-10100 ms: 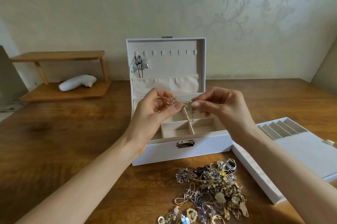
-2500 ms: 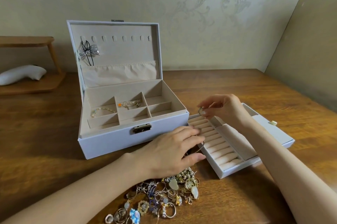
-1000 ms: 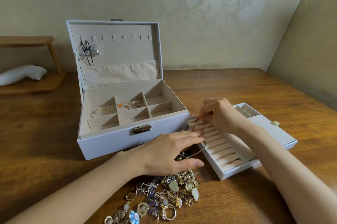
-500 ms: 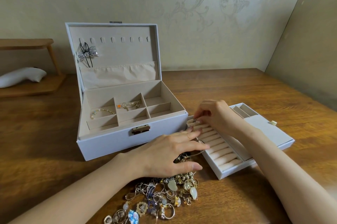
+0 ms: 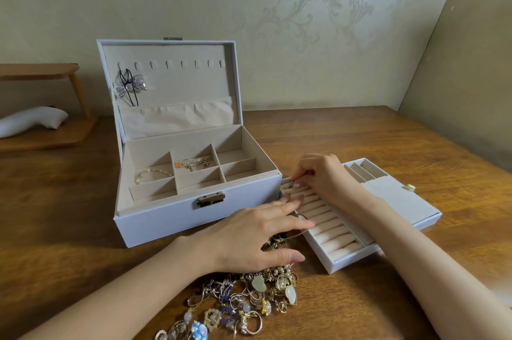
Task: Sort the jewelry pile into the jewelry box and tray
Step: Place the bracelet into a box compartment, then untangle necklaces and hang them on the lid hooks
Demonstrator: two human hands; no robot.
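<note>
Maybe the right hand (image 5: 318, 177), pinching a small piece, misses the ring tray (image 5: 336, 241) slot; the flat left hand (image 5: 249, 237) could drag the jewelry pile (image 5: 249, 303).

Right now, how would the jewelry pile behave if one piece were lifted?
The jewelry pile looks tangled, so one piece would probably drag others. Its thin chains likely hang floppy. Loose rings at the near edge might roll.

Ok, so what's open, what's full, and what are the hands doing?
jewelry box, lid open, two bracelets inside.
tray, flat on the table beside the box.
jewelry pile, heaped loose on the table.
left hand, flat on the pile.
right hand, fingers curled at the tray's far roll.
</note>
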